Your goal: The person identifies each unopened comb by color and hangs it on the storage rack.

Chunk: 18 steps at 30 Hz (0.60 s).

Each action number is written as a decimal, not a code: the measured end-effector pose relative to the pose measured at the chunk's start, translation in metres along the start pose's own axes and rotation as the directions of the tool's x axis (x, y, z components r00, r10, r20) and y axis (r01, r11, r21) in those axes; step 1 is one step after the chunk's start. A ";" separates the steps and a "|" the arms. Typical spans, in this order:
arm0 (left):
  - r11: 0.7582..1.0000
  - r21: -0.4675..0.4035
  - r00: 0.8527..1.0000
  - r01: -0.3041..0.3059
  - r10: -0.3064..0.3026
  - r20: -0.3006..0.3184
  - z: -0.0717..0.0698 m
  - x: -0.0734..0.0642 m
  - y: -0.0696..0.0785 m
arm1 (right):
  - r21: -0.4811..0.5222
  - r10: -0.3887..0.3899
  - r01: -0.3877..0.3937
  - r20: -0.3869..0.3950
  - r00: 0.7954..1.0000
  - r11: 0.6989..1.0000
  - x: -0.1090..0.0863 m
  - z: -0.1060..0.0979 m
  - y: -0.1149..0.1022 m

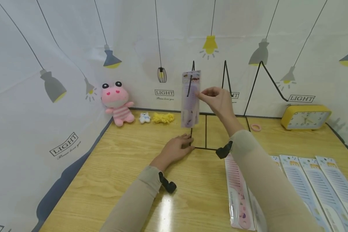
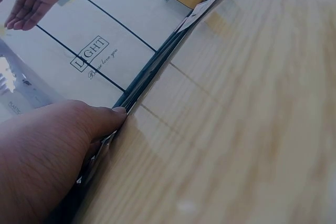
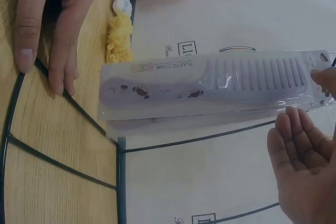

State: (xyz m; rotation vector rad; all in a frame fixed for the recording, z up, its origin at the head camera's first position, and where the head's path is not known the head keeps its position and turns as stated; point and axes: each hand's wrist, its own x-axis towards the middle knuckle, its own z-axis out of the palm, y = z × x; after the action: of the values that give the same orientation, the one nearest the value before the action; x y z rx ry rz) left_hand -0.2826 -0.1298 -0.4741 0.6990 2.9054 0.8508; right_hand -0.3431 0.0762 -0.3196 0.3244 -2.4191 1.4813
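A black wire display rack (image 1: 206, 132) stands on the table against the wall, its hooks jutting forward. From its left hook hang purple plastic combs (image 3: 252, 80) in clear packages, one behind another. My right hand (image 1: 218, 100) pinches the front package's edge between thumb and index finger, the other fingers held loosely away from it. Low at the rack's foot, my left hand (image 1: 177, 146) rests on the base wire with fairly straight fingers. In the left wrist view the left thumb (image 2: 107, 121) lies along that wire.
Packaged pink combs (image 1: 239, 193) and blue combs (image 1: 316, 183) lie at the right, partly under my right sleeve. Along the back are a pink plush toy (image 1: 119, 103), a small white bear (image 1: 145, 118), yellow yarn (image 1: 163, 118), a pink ring (image 1: 256, 127) and a yellow clock (image 1: 306, 117).
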 end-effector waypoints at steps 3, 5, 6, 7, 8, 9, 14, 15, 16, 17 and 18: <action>1.000 -0.002 1.000 0.006 -0.006 0.001 0.001 0.000 -0.001 | -0.013 0.009 -0.008 0.038 0.999 1.000 -0.006 -0.005 0.002; 1.000 -0.001 1.000 0.006 -0.006 0.000 0.001 0.000 0.000 | -0.034 0.017 -0.016 0.052 0.998 0.999 -0.009 -0.009 0.003; 1.000 0.000 1.000 0.004 -0.004 -0.001 0.001 0.000 0.000 | -0.052 0.019 -0.016 0.056 0.998 0.998 -0.011 -0.011 0.004; 1.000 0.001 1.000 0.002 -0.002 -0.002 0.001 0.000 0.000 | -0.068 0.020 -0.016 0.059 0.998 0.998 -0.013 -0.012 0.004; 1.000 -0.001 1.000 0.002 -0.002 -0.004 0.001 -0.001 0.001 | -0.080 0.020 -0.015 0.059 0.998 0.997 -0.015 -0.014 0.006; 1.000 -0.001 1.000 0.001 -0.001 -0.004 0.001 -0.001 0.001 | -0.093 0.017 -0.012 0.059 0.998 0.996 -0.017 -0.016 0.007; 1.000 -0.007 1.000 0.004 -0.004 -0.004 0.000 -0.002 0.003 | -0.086 0.018 -0.012 0.072 0.997 0.996 -0.026 -0.025 0.016; 1.000 -0.009 1.000 0.003 -0.003 -0.005 0.000 -0.002 0.003 | -0.073 0.023 -0.018 0.076 0.997 0.997 -0.029 -0.028 0.018; 1.000 -0.010 1.000 0.001 -0.002 -0.006 0.000 -0.002 0.003 | -0.057 0.028 -0.024 0.077 0.997 0.998 -0.032 -0.030 0.019; 1.000 -0.013 1.000 0.001 -0.001 -0.008 0.000 -0.002 0.003 | -0.039 0.038 -0.035 0.078 0.996 0.999 -0.035 -0.033 0.021; 1.000 -0.015 1.000 0.001 -0.001 -0.010 0.000 -0.002 0.003 | -0.021 0.044 -0.043 0.082 0.996 0.999 -0.038 -0.036 0.023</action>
State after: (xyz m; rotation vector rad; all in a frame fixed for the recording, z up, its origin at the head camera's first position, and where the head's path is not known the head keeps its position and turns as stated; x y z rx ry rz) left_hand -0.2793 -0.1283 -0.4724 0.6943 2.9048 0.8782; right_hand -0.3103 0.1199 -0.3365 0.3371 -2.5181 1.4898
